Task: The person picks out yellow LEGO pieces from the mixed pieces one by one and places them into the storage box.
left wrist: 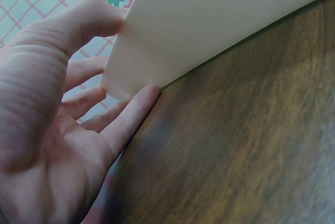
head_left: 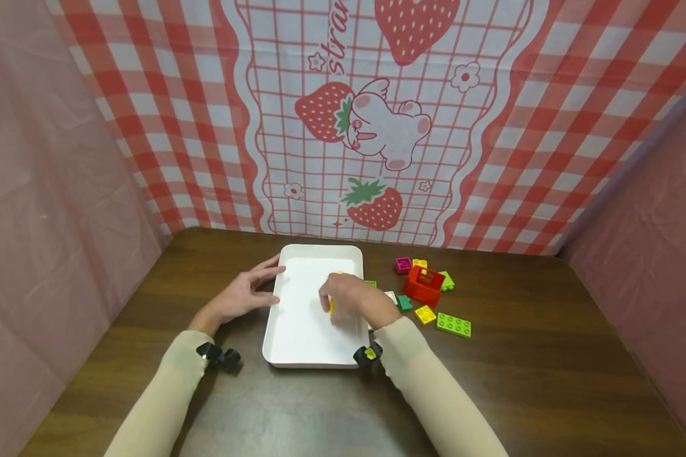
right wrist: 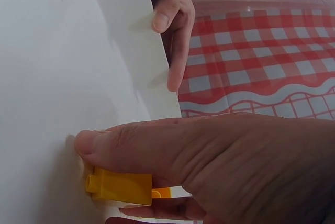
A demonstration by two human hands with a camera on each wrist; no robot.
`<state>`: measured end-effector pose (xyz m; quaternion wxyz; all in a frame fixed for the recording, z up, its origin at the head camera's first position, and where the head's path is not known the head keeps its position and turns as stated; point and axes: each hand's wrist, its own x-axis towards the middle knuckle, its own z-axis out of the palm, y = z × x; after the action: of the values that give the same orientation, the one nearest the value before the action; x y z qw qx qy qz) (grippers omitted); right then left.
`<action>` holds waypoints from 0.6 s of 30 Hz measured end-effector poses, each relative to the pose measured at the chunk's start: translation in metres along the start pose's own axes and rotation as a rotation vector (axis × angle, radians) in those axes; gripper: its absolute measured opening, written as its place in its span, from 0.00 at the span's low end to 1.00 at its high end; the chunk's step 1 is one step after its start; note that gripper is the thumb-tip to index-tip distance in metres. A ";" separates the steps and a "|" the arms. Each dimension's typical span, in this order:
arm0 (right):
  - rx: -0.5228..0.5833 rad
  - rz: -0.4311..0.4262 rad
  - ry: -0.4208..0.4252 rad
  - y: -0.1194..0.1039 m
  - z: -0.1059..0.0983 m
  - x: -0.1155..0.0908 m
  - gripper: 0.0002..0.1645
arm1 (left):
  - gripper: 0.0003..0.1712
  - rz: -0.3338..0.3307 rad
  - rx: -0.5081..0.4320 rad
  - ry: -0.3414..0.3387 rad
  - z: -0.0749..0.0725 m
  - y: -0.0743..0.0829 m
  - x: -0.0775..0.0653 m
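A white rectangular tray [head_left: 303,343] lies on the wooden table. My left hand [head_left: 241,295] is at its left side, thumb and fingers fairly straight and touching the rim and outer wall. Over the tray's right half, my right hand [head_left: 349,297] reaches in and pinches a yellow toy brick [right wrist: 123,187] between thumb and fingers, low over the tray floor. An orange-yellow piece [right wrist: 162,192] shows just behind that brick, partly covered by the hand. Whether the brick touches the tray floor I cannot tell.
Right of the tray lie a red handled toy block [head_left: 423,287], a magenta brick [head_left: 403,265], yellow bricks [head_left: 425,315], a dark green piece [head_left: 404,303] and a long lime brick [head_left: 454,325]. A checked strawberry cloth [head_left: 206,127] hangs behind the table.
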<state>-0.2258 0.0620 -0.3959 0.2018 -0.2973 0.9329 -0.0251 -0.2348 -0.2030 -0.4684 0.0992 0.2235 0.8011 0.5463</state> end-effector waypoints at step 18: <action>0.023 0.008 -0.032 0.000 -0.004 -0.005 0.13 | 0.40 0.005 0.001 -0.007 0.000 0.000 -0.001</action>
<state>-0.2239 0.0647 -0.3911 0.2202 -0.2916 0.9304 -0.0302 -0.2343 -0.2034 -0.4686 0.1004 0.2276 0.8004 0.5453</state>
